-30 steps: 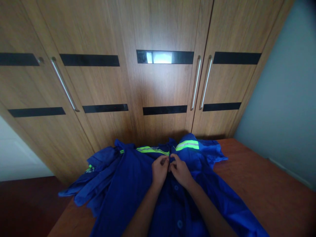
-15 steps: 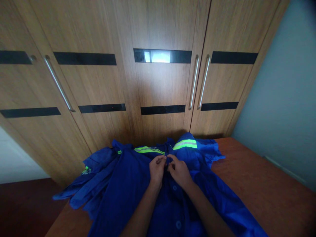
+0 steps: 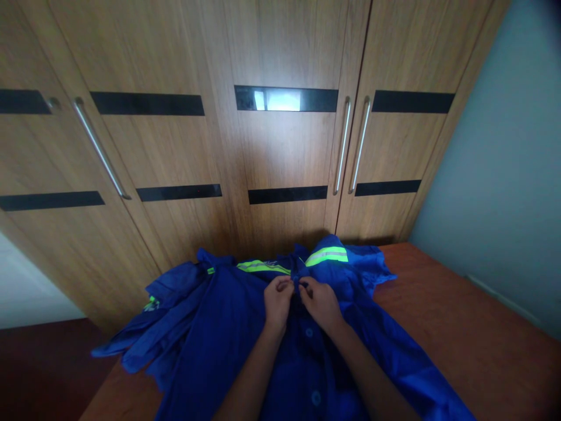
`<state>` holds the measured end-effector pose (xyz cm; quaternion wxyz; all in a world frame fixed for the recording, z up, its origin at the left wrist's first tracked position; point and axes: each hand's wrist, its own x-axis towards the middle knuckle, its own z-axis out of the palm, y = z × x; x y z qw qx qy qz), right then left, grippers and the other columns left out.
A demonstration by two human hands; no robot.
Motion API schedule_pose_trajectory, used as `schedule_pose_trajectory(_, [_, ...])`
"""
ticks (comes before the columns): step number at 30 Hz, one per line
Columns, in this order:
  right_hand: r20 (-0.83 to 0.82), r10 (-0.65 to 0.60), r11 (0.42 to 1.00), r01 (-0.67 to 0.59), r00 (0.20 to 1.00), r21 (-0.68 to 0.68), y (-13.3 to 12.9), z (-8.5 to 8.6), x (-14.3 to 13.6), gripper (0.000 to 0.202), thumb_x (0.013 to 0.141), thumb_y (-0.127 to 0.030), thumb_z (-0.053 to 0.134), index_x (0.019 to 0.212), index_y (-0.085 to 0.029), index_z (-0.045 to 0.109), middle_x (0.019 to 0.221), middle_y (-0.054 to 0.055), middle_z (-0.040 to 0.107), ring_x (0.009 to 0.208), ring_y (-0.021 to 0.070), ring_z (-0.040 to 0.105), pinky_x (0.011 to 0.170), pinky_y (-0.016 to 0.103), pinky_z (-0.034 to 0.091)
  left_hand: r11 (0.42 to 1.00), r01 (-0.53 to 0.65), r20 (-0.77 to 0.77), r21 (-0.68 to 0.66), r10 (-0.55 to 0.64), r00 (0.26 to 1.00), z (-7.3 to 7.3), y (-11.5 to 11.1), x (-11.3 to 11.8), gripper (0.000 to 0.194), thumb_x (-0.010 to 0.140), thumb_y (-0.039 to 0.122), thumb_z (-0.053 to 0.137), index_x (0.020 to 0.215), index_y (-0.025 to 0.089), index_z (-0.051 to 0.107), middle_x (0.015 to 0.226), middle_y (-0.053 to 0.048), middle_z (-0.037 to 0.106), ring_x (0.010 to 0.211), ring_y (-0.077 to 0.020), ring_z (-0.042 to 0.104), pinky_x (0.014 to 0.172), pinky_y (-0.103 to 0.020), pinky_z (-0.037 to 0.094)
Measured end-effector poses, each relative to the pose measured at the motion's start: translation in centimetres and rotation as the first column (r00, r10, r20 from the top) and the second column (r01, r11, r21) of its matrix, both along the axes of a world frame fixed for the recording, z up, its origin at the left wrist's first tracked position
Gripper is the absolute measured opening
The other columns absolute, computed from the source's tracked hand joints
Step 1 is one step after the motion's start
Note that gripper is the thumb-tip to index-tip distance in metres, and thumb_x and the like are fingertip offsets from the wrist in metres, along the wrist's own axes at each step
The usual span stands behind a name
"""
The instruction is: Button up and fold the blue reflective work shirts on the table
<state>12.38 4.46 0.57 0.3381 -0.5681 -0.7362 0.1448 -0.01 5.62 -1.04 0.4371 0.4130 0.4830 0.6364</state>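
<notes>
The blue garment (image 3: 219,333) is spread over a reddish-brown surface (image 3: 442,327), its far end laid close to the wardrobe (image 3: 175,47). At the left, the surface's slanting edge is overlapped by bunched folds of cloth, with dark floor (image 3: 39,368) seen beyond. At the right, a broad stretch of surface is exposed between the garment and the grey-blue wall (image 3: 499,158). The garment's front is pinched near its far end by the curled fingers of the left hand (image 3: 277,301) and the right hand (image 3: 321,301), which are held just beside each other.

The cloth is matt and softly creased, crossed by a yellow-green reflective band (image 3: 326,255) with a greyish stripe. Round blue buttons (image 3: 309,332) are lined along the front. The wardrobe is faced in wood grain, set with glossy black strips (image 3: 146,104) and slim metal handles (image 3: 101,149).
</notes>
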Motion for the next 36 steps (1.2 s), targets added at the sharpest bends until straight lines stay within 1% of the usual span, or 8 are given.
schedule_pose_trajectory(5, [-0.049, -0.022, 1.000, 0.023, 0.999, 0.021, 0.2, -0.1, 0.4, 0.020, 0.088, -0.030, 0.049, 0.103, -0.024, 0.062, 0.070, 0.000, 0.068, 0.067, 0.0180, 0.065, 0.063, 0.024, 0.041, 0.996, 0.061, -0.121, 0.069, -0.053, 0.991, 0.3, -0.1, 0.2, 0.008, 0.065, 0.019, 0.066, 0.073, 0.017, 0.067, 0.073, -0.002, 0.072, 0.071, -0.0163, 0.067, 0.069, -0.026, 0.051])
schedule_pose_trajectory(11, [-0.161, 0.017, 0.999, -0.011, 0.987, 0.041, 0.2, 0.0, 0.9, 0.013, 0.084, -0.033, 0.053, 0.084, -0.024, 0.063, 0.066, 0.000, 0.063, 0.064, 0.0175, 0.060, 0.061, 0.025, 0.038, 0.986, 0.110, -0.260, 0.123, -0.075, 0.963, 0.4, -0.5, -0.1, 0.007, 0.069, 0.020, 0.063, 0.074, 0.018, 0.069, 0.075, -0.003, 0.073, 0.074, -0.0178, 0.068, 0.073, -0.028, 0.052])
schedule_pose_trajectory(14, [-0.263, 0.026, 1.000, -0.022, 0.965, 0.016, 0.4, -0.1, 0.8, 0.020, 0.085, -0.036, 0.051, 0.076, -0.022, 0.061, 0.063, 0.000, 0.062, 0.061, 0.0158, 0.059, 0.060, 0.024, 0.040, 0.986, 0.097, -0.300, 0.134, -0.053, 0.952, 0.2, -0.5, -0.1, 0.011, 0.073, 0.023, 0.062, 0.080, 0.018, 0.069, 0.081, -0.004, 0.074, 0.078, -0.0186, 0.069, 0.075, -0.029, 0.053])
schedule_pose_trajectory(20, [-0.431, 0.040, 0.990, -0.093, 0.902, -0.102, 1.1, -0.7, 0.5, 0.032, 0.087, -0.044, 0.044, 0.073, -0.018, 0.059, 0.054, -0.001, 0.060, 0.046, 0.0116, 0.053, 0.044, 0.021, 0.040, 0.986, 0.064, -0.430, 0.156, 0.010, 0.903, -0.3, -0.6, 0.2, 0.019, 0.079, 0.024, 0.057, 0.094, 0.019, 0.067, 0.084, -0.005, 0.074, 0.077, -0.0181, 0.069, 0.072, -0.028, 0.052])
schedule_pose_trajectory(23, [-0.407, 0.033, 0.985, -0.098, 0.913, -0.139, 1.2, -1.1, 0.9, 0.031, 0.086, -0.041, 0.046, 0.071, -0.018, 0.059, 0.053, -0.002, 0.059, 0.044, 0.0111, 0.053, 0.043, 0.020, 0.039, 0.986, 0.080, -0.545, 0.148, 0.014, 0.838, -0.5, -0.8, 0.0, 0.025, 0.078, 0.020, 0.056, 0.101, 0.021, 0.067, 0.076, -0.002, 0.073, 0.069, -0.0175, 0.067, 0.067, -0.027, 0.049])
schedule_pose_trajectory(27, [-0.276, -0.017, 0.991, -0.020, 0.961, -0.131, 1.1, -0.9, 1.7, 0.024, 0.082, -0.037, 0.055, 0.065, -0.021, 0.060, 0.052, -0.003, 0.060, 0.050, 0.0129, 0.057, 0.050, 0.021, 0.040, 0.985, 0.114, -0.704, 0.128, 0.010, 0.711, -0.6, -1.0, -0.4, 0.014, 0.077, 0.018, 0.059, 0.083, 0.022, 0.070, 0.067, -0.001, 0.069, 0.062, -0.0165, 0.062, 0.061, -0.025, 0.043])
schedule_pose_trajectory(31, [-0.123, -0.138, 0.990, 0.134, 0.983, -0.044, 1.1, 0.9, 1.8, 0.021, 0.088, -0.032, 0.049, 0.077, -0.022, 0.064, 0.068, 0.003, 0.067, 0.067, 0.0169, 0.062, 0.061, 0.024, 0.041, 0.982, 0.137, -0.821, 0.128, 0.027, 0.570, 0.0, -1.4, -0.5, 0.014, 0.080, 0.018, 0.056, 0.077, 0.022, 0.069, 0.069, -0.001, 0.064, 0.064, -0.0158, 0.059, 0.062, -0.025, 0.040])
schedule_pose_trajectory(36, [0.056, -0.062, 0.998, 0.063, 0.997, -0.009, 3.4, 3.8, -0.8, 0.015, 0.086, -0.021, 0.052, 0.089, -0.022, 0.066, 0.093, 0.006, 0.070, 0.091, 0.0193, 0.064, 0.079, 0.027, 0.043, 0.977, 0.142, -0.905, 0.159, 0.087, 0.416, 1.2, -2.2, -0.2, 0.017, 0.081, 0.018, 0.054, 0.084, 0.022, 0.070, 0.091, -0.008, 0.064, 0.092, -0.0244, 0.057, 0.081, -0.036, 0.043])
